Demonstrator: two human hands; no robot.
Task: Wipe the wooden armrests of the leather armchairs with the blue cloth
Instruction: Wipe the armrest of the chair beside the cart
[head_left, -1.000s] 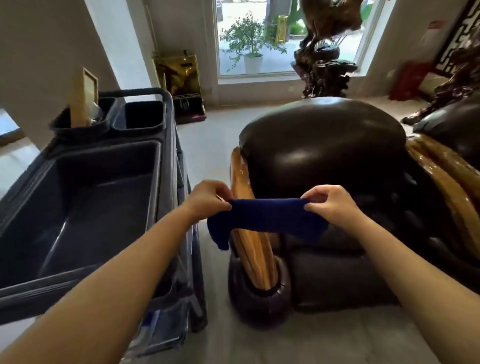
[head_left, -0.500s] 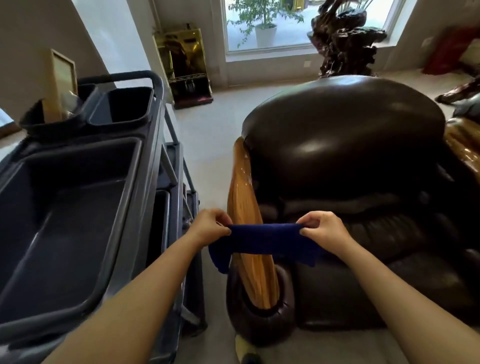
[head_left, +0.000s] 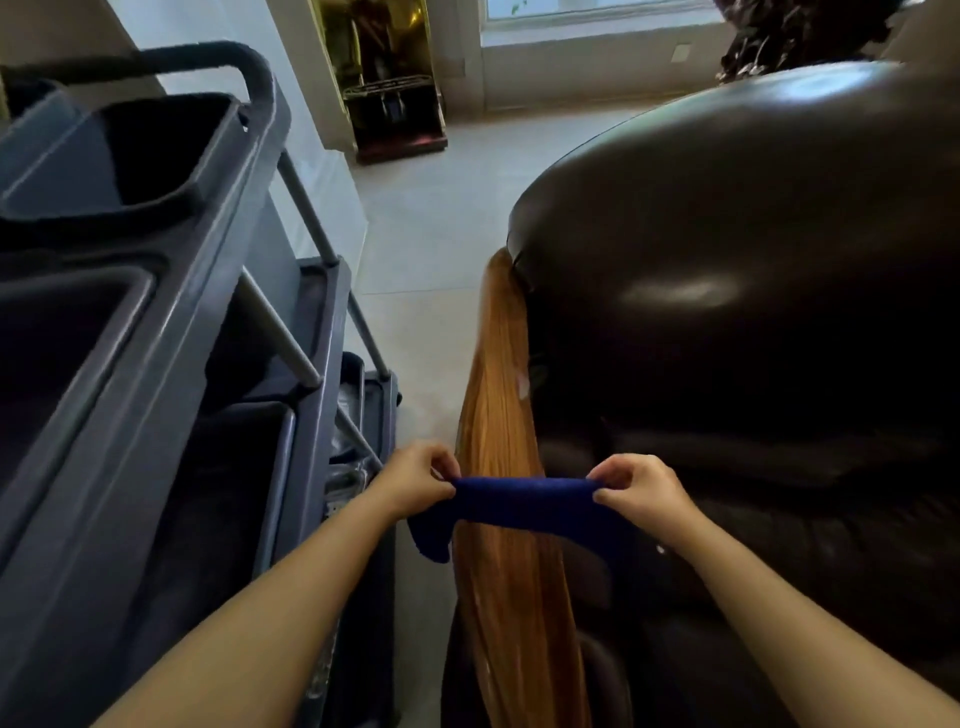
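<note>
Both hands held the dark blue, soft-napped cloth (head_left: 524, 501) stretched crosswise over the long, glossy, honey-coloured wooden armrest (head_left: 506, 395) of the dark brown leather armchair (head_left: 753, 270). Left hand (head_left: 415, 480) pinched the cloth's end on the armrest's outer side, fingers curled and pressed onto the fabric. Right hand (head_left: 641, 491) pinched the other end on the seat side in the same way. Cloth lay folded into a band; whether its underside actually touched the wood could not be told. A loose corner hung below the left hand, beside the armrest.

Risks, as judged:
1. Band was narrow against the armrest's length; a pull along only 1 stretch would leave the far end, near the chair's back, unwiped.
2. Wood looked lacquered and slick, with a rounded, tapering profile; a taut cloth could slide off to either side if the 2 hands pulled unevenly.
3. Pinches were at the cloth's ends only; a hard tug could slip an end free.
4. Grey plastic cleaning cart (head_left: 171, 364) stood just beside the armrest's outer side, so the left elbow had little room and could knock it.

Materials: leather smooth, bulging, with a bright sheen on the back cushion; wood streaked with lengthwise grain; floor beyond the armrest pale and tiled.
</note>
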